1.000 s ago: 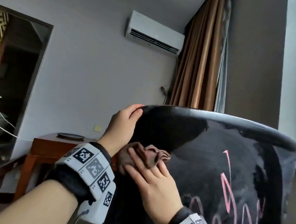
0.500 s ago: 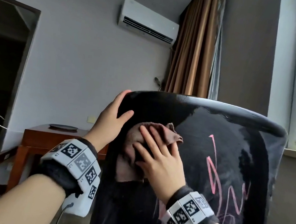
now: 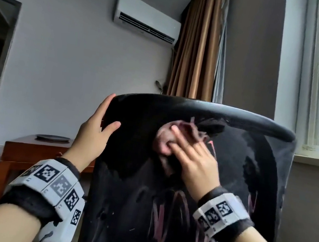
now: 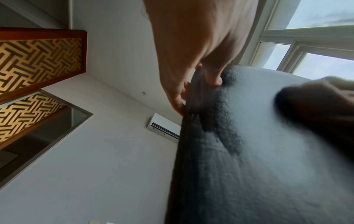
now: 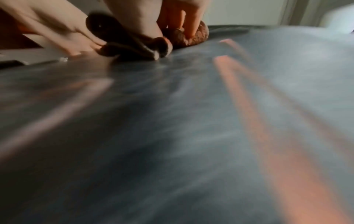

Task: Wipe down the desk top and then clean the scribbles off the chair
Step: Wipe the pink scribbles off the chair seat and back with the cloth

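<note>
Left hand (image 3: pixel 91 134) grip: fingers wrapped over the upper left edge of the chair (image 3: pixel 239 175) backrest, thumb on the near face, holding it steady; the left wrist view shows thumb and fingers pinching the edge between them. Right hand (image 3: pixel 194 160) grip: fingers fairly straight and spread, pressing a bunched pinkish-brown cloth (image 3: pixel 165 140) flat against the upper middle of the backrest, not curled round it; the right wrist view is blurred but shows fingertips pushing down into the wad. Chair stands just in front of the person, back face toward the camera, black and glossy. Pink scribbles (image 3: pixel 160 225) are on the lower middle and lower right of the backrest, with one stroke just right of the cloth; upper left area looks free of marks. Handling, as a judgement: cloth is soft and light, folds easily, likely slides under the palm unless pressed flat, best held with the whole hand on the wad. The chair's surface looks smooth and stiff, so it should take firm rubbing; the chair may shift or turn if pushed hard, so the hold on the top edge seems to matter. A wooden tabletop (image 3: pixel 25 141) stands well behind on the left with a dark dish (image 3: pixel 52 137) on it.
</note>
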### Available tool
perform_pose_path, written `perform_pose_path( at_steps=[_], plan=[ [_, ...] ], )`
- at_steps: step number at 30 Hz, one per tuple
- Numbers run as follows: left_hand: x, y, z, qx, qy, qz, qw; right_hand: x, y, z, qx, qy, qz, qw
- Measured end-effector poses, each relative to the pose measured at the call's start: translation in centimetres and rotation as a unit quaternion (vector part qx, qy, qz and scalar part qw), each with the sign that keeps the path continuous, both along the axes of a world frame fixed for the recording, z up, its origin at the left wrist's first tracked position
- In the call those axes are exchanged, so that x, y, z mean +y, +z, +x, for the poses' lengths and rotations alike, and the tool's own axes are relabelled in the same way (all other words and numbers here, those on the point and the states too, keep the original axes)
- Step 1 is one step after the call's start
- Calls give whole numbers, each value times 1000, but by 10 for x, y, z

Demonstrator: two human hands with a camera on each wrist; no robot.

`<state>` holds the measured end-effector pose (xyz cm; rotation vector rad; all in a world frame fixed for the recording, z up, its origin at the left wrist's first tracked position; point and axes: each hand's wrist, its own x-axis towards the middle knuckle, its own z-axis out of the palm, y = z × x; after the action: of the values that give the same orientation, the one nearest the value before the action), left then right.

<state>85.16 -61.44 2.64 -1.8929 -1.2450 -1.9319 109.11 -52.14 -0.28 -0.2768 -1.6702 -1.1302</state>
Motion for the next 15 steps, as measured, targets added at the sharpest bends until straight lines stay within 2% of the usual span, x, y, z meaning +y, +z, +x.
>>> perform_pose_path(
  at_steps=[3,4,5,6,9,10,11,12,15],
  plan=[
    [1,-3,-4,-13,-1,2,1000,1,22,22,209,-41,-43,976],
    [2,-4,-5,-17,-4,8,1000,1,19,17,251,-37,-55,966],
    [2,-5,-5,-19,-5,13,1000,0,11,7,254,-31,-55,965],
    [3,-6,-6,-21,-2,14,1000,-1,-1,-4,218,-21,-55,974],
    [4,-5,-11,-17,9,4,1000,5,-33,-11,37,-7,-32,999],
    [4,-5,-13,-15,9,1,1000,7,-30,0,13,-12,-28,999],
    [4,-5,-14,-14,8,-1,1000,11,-23,11,28,-19,-26,999],
    [5,-5,-14,-16,7,-1,1000,12,-13,22,79,-21,-40,996],
    [6,-7,-10,-27,8,9,1000,9,9,38,269,34,-144,952]
  ],
)
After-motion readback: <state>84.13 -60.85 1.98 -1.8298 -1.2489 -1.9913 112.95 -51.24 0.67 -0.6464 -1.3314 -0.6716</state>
